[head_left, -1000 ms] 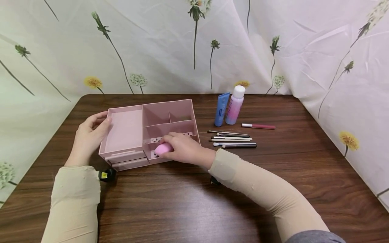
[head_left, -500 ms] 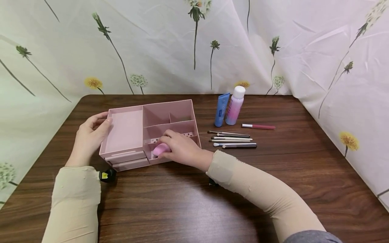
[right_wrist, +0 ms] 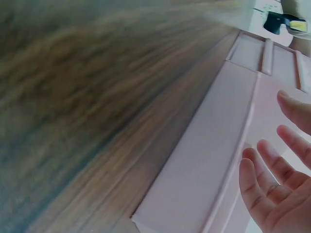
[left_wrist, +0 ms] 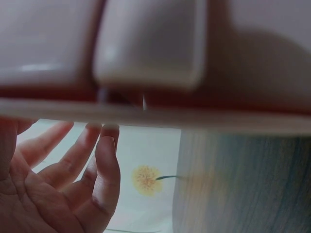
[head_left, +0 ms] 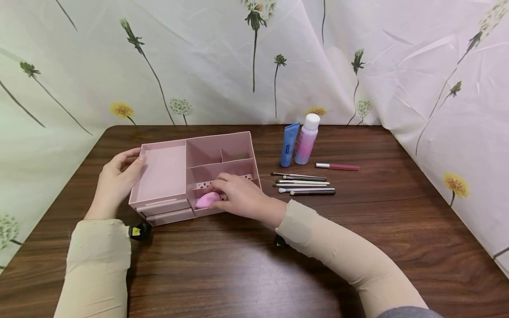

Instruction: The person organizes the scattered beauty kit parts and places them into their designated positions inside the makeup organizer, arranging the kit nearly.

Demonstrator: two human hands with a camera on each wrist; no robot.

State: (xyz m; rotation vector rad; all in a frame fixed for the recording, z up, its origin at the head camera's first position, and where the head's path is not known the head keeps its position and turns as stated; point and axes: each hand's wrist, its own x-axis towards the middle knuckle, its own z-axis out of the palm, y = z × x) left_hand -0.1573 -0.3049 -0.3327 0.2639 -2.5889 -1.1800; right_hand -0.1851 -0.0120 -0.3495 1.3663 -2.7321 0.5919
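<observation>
A pink makeup organizer [head_left: 163, 172] stands on the table at left of centre, with an open tray, divided compartments and two front drawers. My left hand [head_left: 118, 176] holds its left rim, thumb over the edge; in the left wrist view the fingers [left_wrist: 107, 170] reach the organizer's edge. A pink makeup sponge [head_left: 207, 200] lies in the front right compartment. My right hand [head_left: 244, 196] is just to the right of the sponge, over that compartment. Its fingers [right_wrist: 274, 165] look spread and loosely bent in the right wrist view, with nothing visible between them.
Right of the organizer, a blue tube [head_left: 289, 145] and a pink-lilac bottle with a white cap [head_left: 306, 140] stand upright. Several makeup brushes [head_left: 304, 183] lie before them, with a red-and-silver slim tube [head_left: 338, 166] farther right. A floral cloth [head_left: 222, 57] hangs behind the table.
The sponge was in my right hand's fingers; it now lies lower and slightly left in the front compartment, and the fingers have loosened from it. My left hand stays put.
</observation>
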